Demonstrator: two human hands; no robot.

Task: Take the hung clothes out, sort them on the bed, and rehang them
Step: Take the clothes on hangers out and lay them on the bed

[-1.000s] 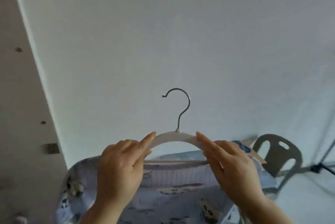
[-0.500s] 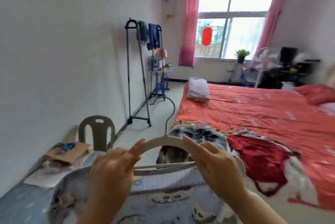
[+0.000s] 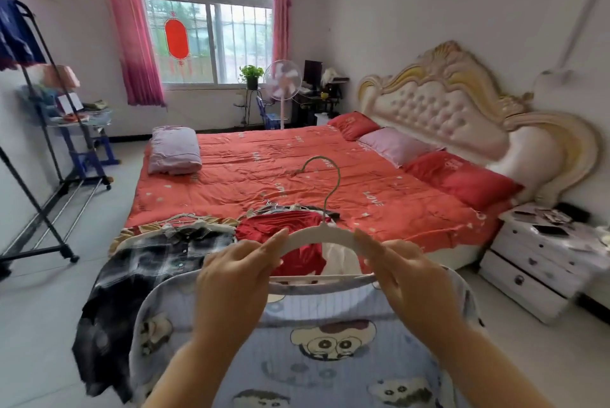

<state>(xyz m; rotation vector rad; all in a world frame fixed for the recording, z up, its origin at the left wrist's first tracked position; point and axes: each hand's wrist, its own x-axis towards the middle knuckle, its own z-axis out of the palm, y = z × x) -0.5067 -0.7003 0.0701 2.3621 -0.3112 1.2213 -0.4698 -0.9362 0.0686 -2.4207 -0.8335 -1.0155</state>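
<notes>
Pale blue top (image 3: 333, 371), thin stripes with cartoon faces printed all over it, hanging on a white hanger (image 3: 317, 234) that has a curved grey metal hook (image 3: 331, 183) sticking up. It's held up in the air, low and centre in view, right in front of the foot of the bed (image 3: 264, 170). Left hand (image 3: 234, 279) grips the left shoulder of the hanger and right hand (image 3: 409, 275) grips the right one. Fingers are curled round the arms with both index fingers lying along the top curve.

Just behind it on the red bedcover there's a black-and-white plaid shirt (image 3: 145, 265) drooping over the edge, and a red garment (image 3: 280, 226) beside that, with a few wire hangers poking out. A black clothes rack (image 3: 36, 203) stands off to the left and a white nightstand (image 3: 541, 262) to the right.
</notes>
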